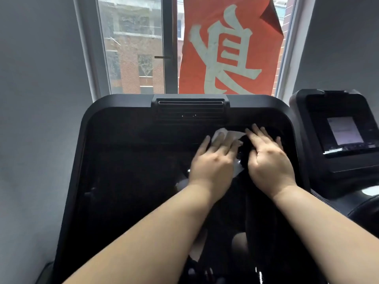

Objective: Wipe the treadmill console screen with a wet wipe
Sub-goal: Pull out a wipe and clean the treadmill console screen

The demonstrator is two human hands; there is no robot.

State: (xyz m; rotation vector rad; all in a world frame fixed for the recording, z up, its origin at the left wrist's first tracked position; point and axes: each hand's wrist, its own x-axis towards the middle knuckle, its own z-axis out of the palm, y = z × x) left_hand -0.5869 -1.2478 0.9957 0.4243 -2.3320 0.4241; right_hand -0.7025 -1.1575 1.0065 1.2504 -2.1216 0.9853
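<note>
The black treadmill console screen (pixel 131 165) fills the middle of the head view, glossy and dark. A white wet wipe (pixel 235 136) lies flat on its upper right part. My left hand (pixel 213 160) presses on the wipe with straight fingers, covering most of it. My right hand (pixel 268 158) lies flat on the screen just to the right, its fingers straight, touching the wipe's right edge. Both forearms reach in from the bottom of the view.
A vent (pixel 190 108) sits at the console's top edge. A second treadmill console (pixel 342 130) with a lit screen stands at the right. Behind is a window (pixel 131 46) with a red banner (pixel 229 46). Grey walls flank both sides.
</note>
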